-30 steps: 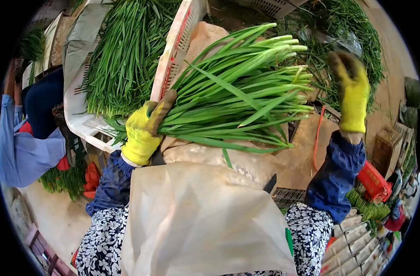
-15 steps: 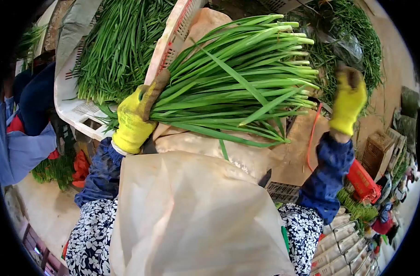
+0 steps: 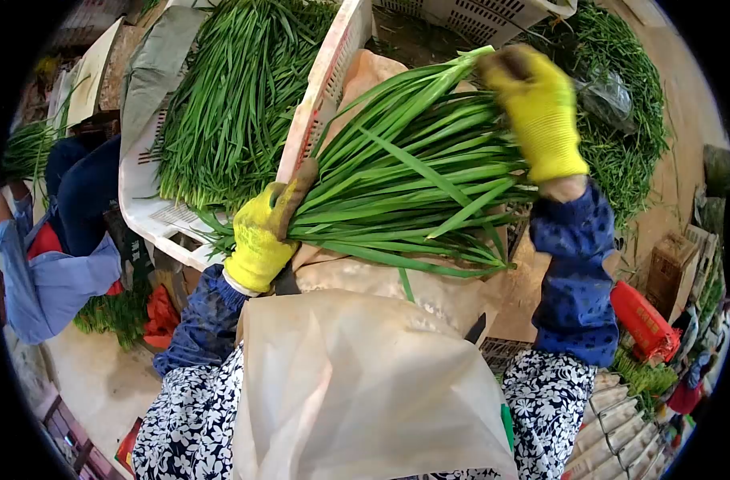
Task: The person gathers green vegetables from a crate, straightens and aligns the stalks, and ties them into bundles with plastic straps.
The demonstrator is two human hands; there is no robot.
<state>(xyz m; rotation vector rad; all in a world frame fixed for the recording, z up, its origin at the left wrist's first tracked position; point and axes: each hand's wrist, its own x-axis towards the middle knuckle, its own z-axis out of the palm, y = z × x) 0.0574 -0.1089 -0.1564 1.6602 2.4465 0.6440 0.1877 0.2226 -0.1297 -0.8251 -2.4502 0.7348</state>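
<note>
My left hand (image 3: pixel 267 230), in a yellow glove with a dirty thumb, is closed round the leafy end of a bunch of long green stalks (image 3: pixel 405 180). The bunch lies across my lap with its pale cut ends to the right. My right hand (image 3: pixel 537 104), gloved the same way, is at those pale ends at the upper right. Its fingertips are bent in and blurred beside the topmost stalks, and I cannot make out whether they grip any. A pale apron (image 3: pixel 365 384) covers my lap below the bunch.
A white crate (image 3: pixel 145 196) full of green stalks stands at the upper left, another crate (image 3: pixel 481 20) at the top. Loose greens (image 3: pixel 629 152) and a plastic bag (image 3: pixel 609 104) lie at the right. A wooden box (image 3: pixel 670 264) stands beyond. A person in blue (image 3: pixel 61 272) sits at the left.
My right hand has moved left and up, from beyond the stalks to their pale ends. My left hand still holds the bunch. The whole view has shifted slightly.
</note>
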